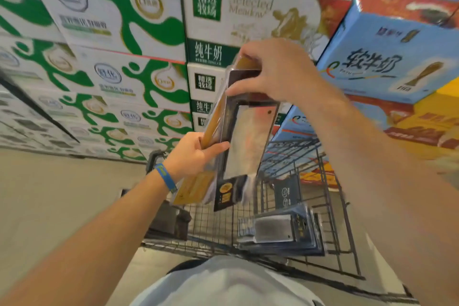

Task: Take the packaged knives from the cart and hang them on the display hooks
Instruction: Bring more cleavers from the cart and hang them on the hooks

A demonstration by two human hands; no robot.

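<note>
We hold the packaged knives [244,136] upright above the cart [330,206]. They are too blurred for us to count the packs. Our right grip [275,74] clasps their top edge and hides it, and our left grip [196,154] pinches the gold side. A second stack [278,233] lies inside the cart. Milk cartons [111,57] wall off the cart's far side, close by.

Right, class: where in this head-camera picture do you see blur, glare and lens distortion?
Head view: motion blur smears the milk cartons and the cart; glare whitens the clear front of the held knife pack; the wide lens bows the carton stacks towards the edges.
</note>
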